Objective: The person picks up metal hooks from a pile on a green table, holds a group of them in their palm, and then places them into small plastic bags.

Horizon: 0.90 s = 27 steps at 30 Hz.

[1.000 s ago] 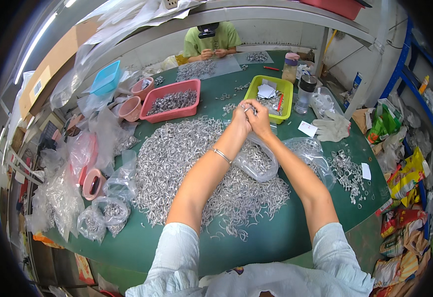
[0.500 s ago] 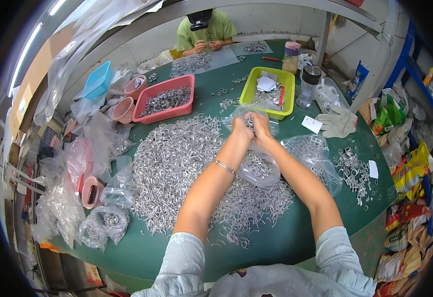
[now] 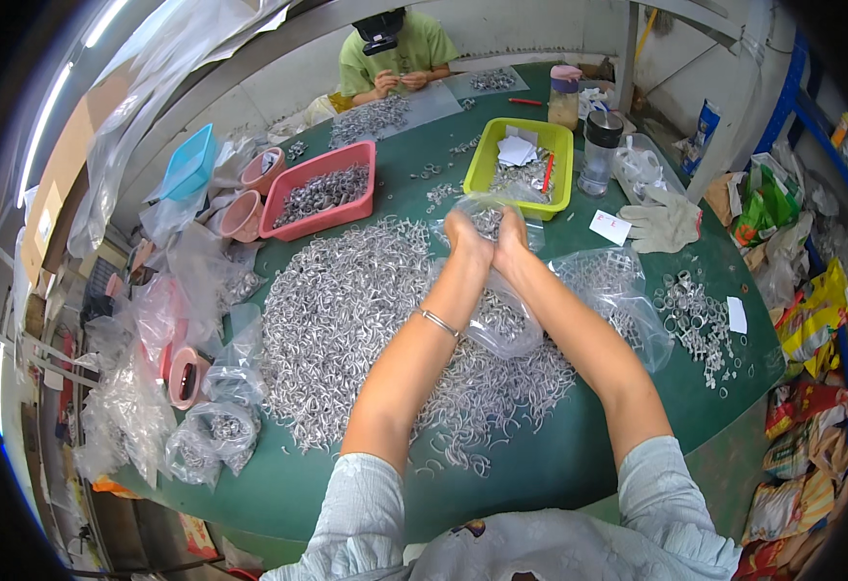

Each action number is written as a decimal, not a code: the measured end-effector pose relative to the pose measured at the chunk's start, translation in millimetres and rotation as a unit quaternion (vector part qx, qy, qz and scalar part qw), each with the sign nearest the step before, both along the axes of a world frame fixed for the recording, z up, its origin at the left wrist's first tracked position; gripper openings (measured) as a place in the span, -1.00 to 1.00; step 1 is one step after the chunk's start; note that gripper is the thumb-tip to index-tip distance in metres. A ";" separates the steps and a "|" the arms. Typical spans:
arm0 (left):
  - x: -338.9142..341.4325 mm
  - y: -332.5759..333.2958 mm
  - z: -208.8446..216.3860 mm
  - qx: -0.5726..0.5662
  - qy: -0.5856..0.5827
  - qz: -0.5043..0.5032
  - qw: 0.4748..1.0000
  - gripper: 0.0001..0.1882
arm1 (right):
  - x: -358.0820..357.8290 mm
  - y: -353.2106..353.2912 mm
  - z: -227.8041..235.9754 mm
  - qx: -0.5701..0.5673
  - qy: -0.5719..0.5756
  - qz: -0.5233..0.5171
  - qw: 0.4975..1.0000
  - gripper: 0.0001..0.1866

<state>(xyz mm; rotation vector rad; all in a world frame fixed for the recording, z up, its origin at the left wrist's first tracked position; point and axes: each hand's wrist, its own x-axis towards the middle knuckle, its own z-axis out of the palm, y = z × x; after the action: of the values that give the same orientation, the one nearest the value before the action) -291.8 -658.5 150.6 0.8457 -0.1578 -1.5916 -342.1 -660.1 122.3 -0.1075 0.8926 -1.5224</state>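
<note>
My left hand (image 3: 468, 235) and my right hand (image 3: 510, 234) are cupped side by side, wrists nearly touching, over the far part of a clear plastic bag. Between them they hold small silvery metal pieces (image 3: 487, 223); my fingertips are partly hidden. Below my wrists lies a clear plastic bag (image 3: 503, 334) with more metal pieces in it. Whether this is the same bag as the one at my fingers is hard to make out. A wide heap of curved silvery metal pieces (image 3: 337, 329) spreads left of and under my forearms.
Beyond my hands stands a lime-green basin (image 3: 567, 184) with papers and a red pen. A pink basin (image 3: 370, 198) of metal pieces stands at the far left. To the right are a filled bag (image 3: 617, 300), loose rings (image 3: 695, 320), a glove (image 3: 664, 223) and a bottle (image 3: 598, 160). A co-worker sits opposite.
My hands have parted slightly at the top, so more of the metal pieces between them show. The view has shifted a little; the heap looks the same.
</note>
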 end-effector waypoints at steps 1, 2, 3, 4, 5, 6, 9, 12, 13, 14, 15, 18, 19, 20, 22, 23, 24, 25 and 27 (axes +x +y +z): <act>-3.9 6.1 12.3 0.014 0.014 -0.005 1.000 -0.57 | -3.9 -2.5 0.0 -0.006 -0.035 -0.016 0.999 -0.62; -7.6 10.0 19.8 0.029 0.027 -0.011 0.999 -0.55 | -6.8 -4.2 -0.6 0.003 -0.033 -0.034 0.999 -0.60; -3.0 6.3 17.7 0.024 0.033 -0.007 0.999 -0.54 | -1.7 -4.0 3.7 0.004 -0.040 -0.040 0.998 -0.58; 0.6 1.1 16.6 0.018 0.039 -0.004 0.999 -0.53 | 2.1 -4.0 8.4 0.005 -0.047 -0.047 0.998 -0.56; 3.8 -2.0 14.2 0.013 0.045 -0.002 0.999 -0.52 | 4.5 -3.7 13.1 0.005 -0.053 -0.055 0.997 -0.54; -2.8 11.1 24.9 -0.020 0.065 -0.028 0.997 -0.42 | -3.4 -2.6 15.7 0.016 -0.074 -0.069 0.995 -0.53; 11.8 2.8 7.3 -0.045 0.002 -0.002 0.999 -0.36 | 8.8 14.5 39.3 0.046 -0.051 -0.095 0.993 -0.53; 9.6 -5.8 -3.2 -0.030 -0.001 0.033 0.999 -0.31 | 0.7 3.3 34.0 0.043 -0.111 -0.074 0.990 -0.56; 7.9 -5.6 -5.3 -0.040 0.002 0.040 0.998 -0.30 | -1.7 -0.4 31.2 0.043 -0.138 -0.076 0.987 -0.57; 6.6 -7.7 -6.8 -0.035 0.021 0.050 0.998 -0.30 | -2.6 -3.5 28.0 0.042 -0.139 -0.082 0.986 -0.57; 4.6 -7.2 -5.7 -0.022 0.015 0.040 0.999 -0.30 | -6.1 -7.0 23.0 0.034 -0.148 -0.074 0.986 -0.57; 4.1 -20.5 -6.0 0.000 0.046 -0.018 0.999 -0.27 | -26.7 -27.7 3.7 -0.004 -0.153 -0.060 0.986 -0.57; 12.6 -26.2 -10.2 0.001 0.038 -0.021 0.999 -0.25 | -20.8 -24.3 5.2 -0.004 -0.163 -0.053 0.985 -0.56; 20.2 -30.8 -14.3 0.000 0.029 -0.025 0.999 -0.24 | -15.7 -22.4 8.4 -0.004 -0.174 -0.046 0.984 -0.56; 28.1 -28.5 -16.9 -0.008 -0.002 -0.044 0.999 -0.21 | -9.5 -13.6 21.3 0.010 -0.162 -0.054 0.985 -0.55; 30.1 -25.5 -14.4 -0.001 -0.016 -0.055 0.998 -0.23 | -8.4 -8.4 27.0 0.013 -0.154 -0.057 0.986 -0.56; 29.8 -23.0 -9.5 0.004 -0.029 -0.069 0.997 -0.25 | -10.5 -6.1 30.2 0.014 -0.145 -0.063 0.987 -0.57; 30.5 -19.9 -4.8 0.008 -0.041 -0.081 0.996 -0.26 | -12.0 -4.6 32.6 0.015 -0.137 -0.068 0.988 -0.58; 29.1 -6.1 10.4 -0.018 -0.132 -0.142 0.981 -0.35 | -26.4 -14.9 17.8 0.003 -0.099 -0.056 0.994 -0.61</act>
<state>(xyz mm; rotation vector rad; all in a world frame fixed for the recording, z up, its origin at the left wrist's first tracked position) -262.7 -664.6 161.0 1.0398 -0.5143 -1.7290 -368.4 -675.0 140.1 0.0974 0.7550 -1.6033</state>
